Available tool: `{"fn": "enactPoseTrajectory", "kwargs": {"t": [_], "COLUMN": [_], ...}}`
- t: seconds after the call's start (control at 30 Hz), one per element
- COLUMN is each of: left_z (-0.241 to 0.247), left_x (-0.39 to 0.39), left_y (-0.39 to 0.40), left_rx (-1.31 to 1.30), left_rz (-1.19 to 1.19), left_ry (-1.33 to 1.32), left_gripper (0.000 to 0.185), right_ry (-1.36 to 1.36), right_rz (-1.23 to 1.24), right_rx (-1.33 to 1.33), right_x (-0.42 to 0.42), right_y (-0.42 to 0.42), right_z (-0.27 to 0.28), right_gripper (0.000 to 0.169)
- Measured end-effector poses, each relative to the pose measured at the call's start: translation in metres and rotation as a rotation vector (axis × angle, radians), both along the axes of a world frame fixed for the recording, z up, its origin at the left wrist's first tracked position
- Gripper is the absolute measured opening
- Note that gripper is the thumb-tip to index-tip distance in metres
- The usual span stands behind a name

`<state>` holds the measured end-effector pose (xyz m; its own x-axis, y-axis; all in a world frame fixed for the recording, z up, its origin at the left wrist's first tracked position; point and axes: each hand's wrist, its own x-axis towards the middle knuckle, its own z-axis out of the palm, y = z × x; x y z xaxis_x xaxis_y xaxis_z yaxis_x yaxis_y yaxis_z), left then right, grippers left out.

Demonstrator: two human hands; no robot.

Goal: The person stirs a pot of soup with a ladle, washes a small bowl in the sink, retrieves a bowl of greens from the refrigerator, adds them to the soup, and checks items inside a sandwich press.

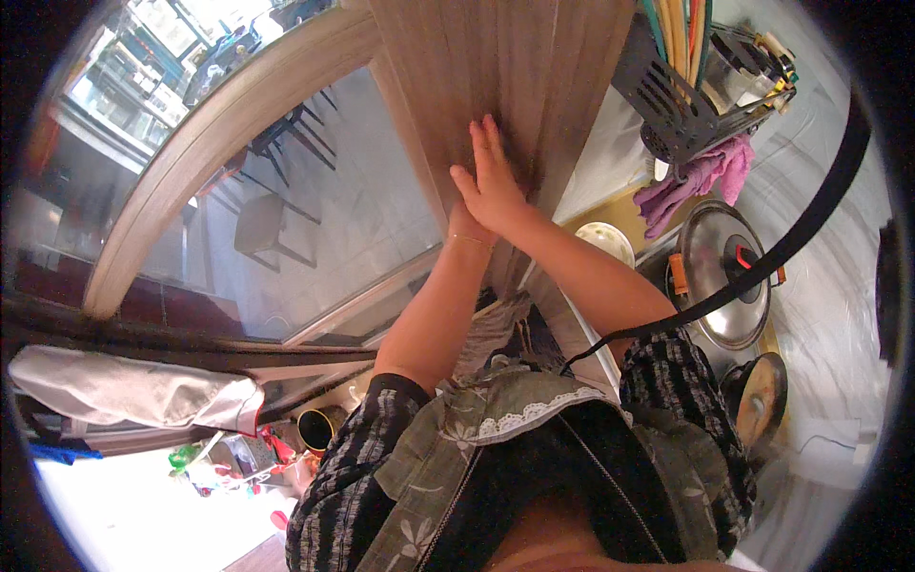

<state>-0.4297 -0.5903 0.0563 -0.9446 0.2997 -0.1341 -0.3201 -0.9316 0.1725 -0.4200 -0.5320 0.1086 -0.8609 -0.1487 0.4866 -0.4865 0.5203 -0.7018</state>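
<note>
In front of a brown wood-grain panel (493, 64), my two hands overlap. My right hand (495, 187) lies over the left, its visible fingers stretched out and the thumb side a little apart. Nothing shows in its grasp, though its palm is turned from view. Only the wrist and lower edge of my left hand (466, 217) show, and a thin bracelet (472, 237) circles that wrist. The left fingers are hidden behind the right hand. Whether either hand touches the panel cannot be told.
At right, a lidded metal pot (715, 300), a pale bowl (606, 243) and a purple cloth (693, 182) line the counter, below a rack with a slotted black holder (665, 100) of utensils. At left, a glazed door frame (236, 121) looks onto a stool (268, 225).
</note>
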Motion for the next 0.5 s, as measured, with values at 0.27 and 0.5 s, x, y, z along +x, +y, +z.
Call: {"fn": "enactPoseTrajectory", "kwargs": {"t": [0.27,0.5], "left_z": [0.014,0.016], "left_x": [-0.023,-0.015], "left_y": [-0.007,-0.026], "left_rx": [-0.013,-0.062], "left_rz": [0.025,0.072], "left_ry": [-0.030,-0.097], "left_gripper": [0.034,0.034], "right_ry": [0.011,0.023], "right_rz": [-0.039,-0.055], "right_rx": [0.090,0.095], "right_x": [-0.012,-0.009], "right_y": [-0.007,-0.021], "right_z": [-0.005,-0.003], "right_gripper": [0.079,0.081]}}
